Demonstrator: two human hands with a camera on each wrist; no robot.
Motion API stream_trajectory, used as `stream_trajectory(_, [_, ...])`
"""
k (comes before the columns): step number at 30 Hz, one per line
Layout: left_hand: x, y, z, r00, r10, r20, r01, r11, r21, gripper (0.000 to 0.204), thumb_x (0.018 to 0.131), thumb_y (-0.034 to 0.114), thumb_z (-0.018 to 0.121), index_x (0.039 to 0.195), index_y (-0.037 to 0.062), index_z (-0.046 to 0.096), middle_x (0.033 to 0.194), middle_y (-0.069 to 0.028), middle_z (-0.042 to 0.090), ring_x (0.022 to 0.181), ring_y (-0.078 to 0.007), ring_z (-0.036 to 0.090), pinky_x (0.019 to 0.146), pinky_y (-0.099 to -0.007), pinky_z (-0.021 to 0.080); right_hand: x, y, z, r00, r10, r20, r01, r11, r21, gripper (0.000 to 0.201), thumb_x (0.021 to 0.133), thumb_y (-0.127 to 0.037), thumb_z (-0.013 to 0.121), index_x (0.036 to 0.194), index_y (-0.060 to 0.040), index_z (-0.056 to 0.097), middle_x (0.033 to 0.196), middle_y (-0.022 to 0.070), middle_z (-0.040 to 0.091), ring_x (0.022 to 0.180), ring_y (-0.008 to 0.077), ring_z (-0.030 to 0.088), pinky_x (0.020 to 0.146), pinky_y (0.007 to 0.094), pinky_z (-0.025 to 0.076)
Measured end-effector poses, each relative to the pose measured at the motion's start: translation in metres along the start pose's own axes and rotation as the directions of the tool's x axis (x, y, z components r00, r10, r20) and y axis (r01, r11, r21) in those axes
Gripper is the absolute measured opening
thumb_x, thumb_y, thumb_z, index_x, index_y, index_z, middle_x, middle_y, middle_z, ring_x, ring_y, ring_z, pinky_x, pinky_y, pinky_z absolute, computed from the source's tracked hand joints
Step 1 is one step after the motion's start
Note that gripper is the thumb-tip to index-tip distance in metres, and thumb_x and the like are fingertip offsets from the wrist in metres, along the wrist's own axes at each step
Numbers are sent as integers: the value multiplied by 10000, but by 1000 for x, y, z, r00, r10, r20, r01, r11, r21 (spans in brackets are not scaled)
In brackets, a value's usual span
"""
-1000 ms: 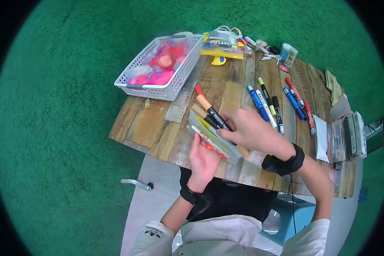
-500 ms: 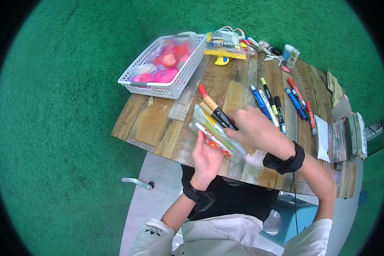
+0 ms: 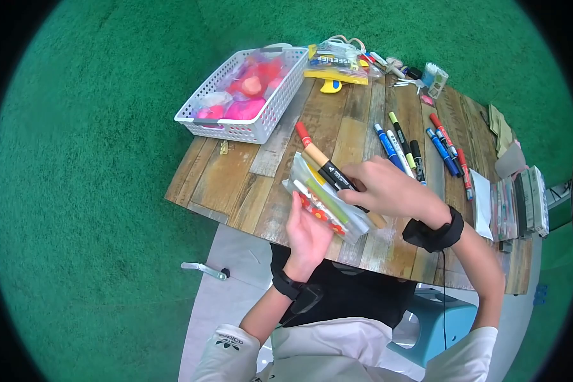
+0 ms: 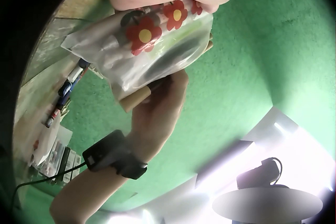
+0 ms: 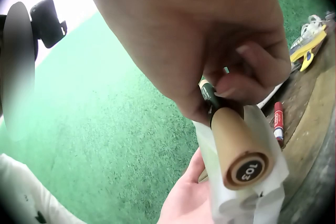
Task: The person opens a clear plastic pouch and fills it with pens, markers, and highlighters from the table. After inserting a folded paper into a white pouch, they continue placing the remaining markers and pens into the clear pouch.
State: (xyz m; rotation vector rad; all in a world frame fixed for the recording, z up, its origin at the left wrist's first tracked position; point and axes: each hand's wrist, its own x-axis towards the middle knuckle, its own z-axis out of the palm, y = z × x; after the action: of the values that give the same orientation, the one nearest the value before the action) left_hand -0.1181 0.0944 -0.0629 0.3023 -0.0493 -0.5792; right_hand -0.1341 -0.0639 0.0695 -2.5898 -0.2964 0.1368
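My left hand [image 3: 309,235] grips a clear zip pouch [image 4: 118,58] printed with red flowers, from below and the near side. A green pen or marker [image 3: 326,200] shows through its plastic. Along the pouch's far side, my right hand [image 3: 388,188] pinches a black-barrelled marker [image 3: 340,178] with tan ends. Its near end [image 5: 249,169], marked 103, points at the camera in the right wrist view. The marker overlaps the pouch's opening in the head view. A red-capped marker [image 3: 304,132] lies on the table just beyond.
To the right lie several loose markers [image 3: 398,143] in blue, white, black and red. A white basket [image 3: 258,132] of pink and red items stands at the back left, beside a yellow-edged bag [image 3: 337,77]. Boxes and packets [image 3: 530,200] stand at the right edge.
The pouch has turned its flowered side more towards the head camera. My right hand has shifted slightly right, still pinching the marker. A second tan marker by the pouch is now mostly hidden.
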Motion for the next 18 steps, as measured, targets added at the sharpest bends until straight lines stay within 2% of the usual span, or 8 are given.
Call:
stream_trajectory(2, [1,1,0,1000,-2,-20,2,1000,1,509,1004,435,375,1392,106,351,1356,-69,454,1277,-228,415,1081,-447,298,2,-1,-5,997,-4,83,2,1000,30,295,790,-206,614,948,42,635,691,242,589,692,391,601,661,453,465])
stream_trajectory(6, [3,3,2,1000,8,-1,-8,1000,2,536,997,475,368,1391,111,361,1367,-74,448,1274,-235,423,1073,-452,316,-1,2,2,999,-15,36,14,999,30,296,780,-208,626,941,39,635,692,237,586,687,388,593,657,450,460])
stream_trajectory(7, [4,3,4,999,32,3,-32,999,1,542,995,484,366,1391,114,363,1370,-75,446,1273,-236,426,1070,-451,323,-3,8,8,983,-127,-130,125,992,-22,290,771,-205,631,926,40,636,697,236,588,686,388,591,656,451,456])
stream_trajectory(8, [5,4,7,1000,29,0,-29,1000,2,542,995,484,366,1391,114,363,1370,-75,446,1273,-236,426,1070,-451,323,-5,12,11,928,-240,-284,223,971,-91,284,762,-203,637,910,40,638,702,234,590,686,388,588,656,451,452])
stream_trajectory(11, [9,5,12,998,56,0,-56,998,-9,555,989,503,363,1395,125,385,1353,-60,486,1253,-235,454,1068,-435,335,-1,16,7,961,-214,-176,218,976,2,317,774,-246,655,863,58,640,732,199,575,677,348,586,639,420,449])
stream_trajectory(13, [12,5,10,997,81,-21,-80,996,31,547,990,504,358,1386,130,399,1349,-53,492,1243,-231,462,1062,-430,342,-4,10,1,972,-174,-158,181,983,32,285,759,-214,649,855,54,640,729,216,586,690,371,585,645,434,448])
stream_trajectory(15, [12,9,5,999,53,2,-53,999,10,504,998,446,387,1373,110,411,1343,-63,496,1238,-227,465,1061,-428,344,-6,10,-2,983,-124,-139,134,989,67,254,743,-182,644,848,49,640,725,232,598,703,394,583,650,447,447])
stream_trajectory(18, [21,17,-11,987,162,-1,-158,965,208,428,993,299,459,1351,68,421,1332,-79,500,1236,-220,462,1072,-425,328,-10,15,-6,971,-176,-162,191,978,87,251,754,-181,662,827,57,637,731,227,604,725,389,589,675,438,447])
